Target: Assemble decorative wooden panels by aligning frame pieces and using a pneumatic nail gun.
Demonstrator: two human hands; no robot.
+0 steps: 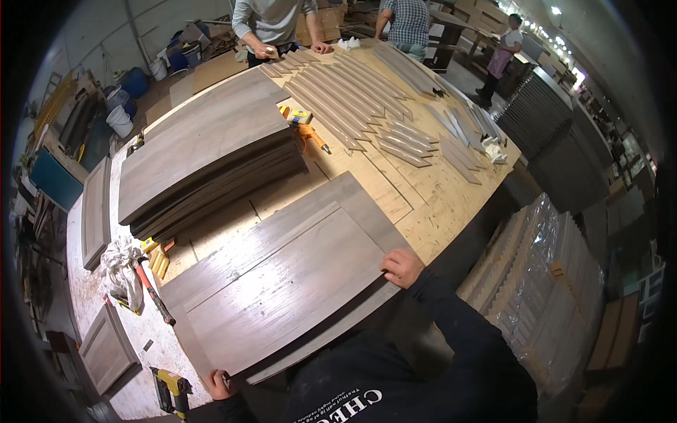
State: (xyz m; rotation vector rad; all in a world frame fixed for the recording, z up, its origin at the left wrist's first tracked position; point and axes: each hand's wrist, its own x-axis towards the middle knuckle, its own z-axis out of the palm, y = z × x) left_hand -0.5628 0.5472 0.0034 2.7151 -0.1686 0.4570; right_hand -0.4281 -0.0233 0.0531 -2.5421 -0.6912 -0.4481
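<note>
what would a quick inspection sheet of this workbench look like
surface: bare plywood benchtop, dusty at its left end
job's things: grey wood-grain framed cabinet door panel lies flat at the near edge; left hand at its near-left corner, right hand on its right corner
clutter: stack of grey flat panels; rows of grey moulding strips; two smaller grey doors; white rag; red-handled hammer; yellow nail gun; orange clamp
grip: both hands pinch the panel's edge
cables: nothing seen
surroundings: another person's hands at the far edge, two more people beyond; wrapped panel stacks on the right; buckets far left
</note>
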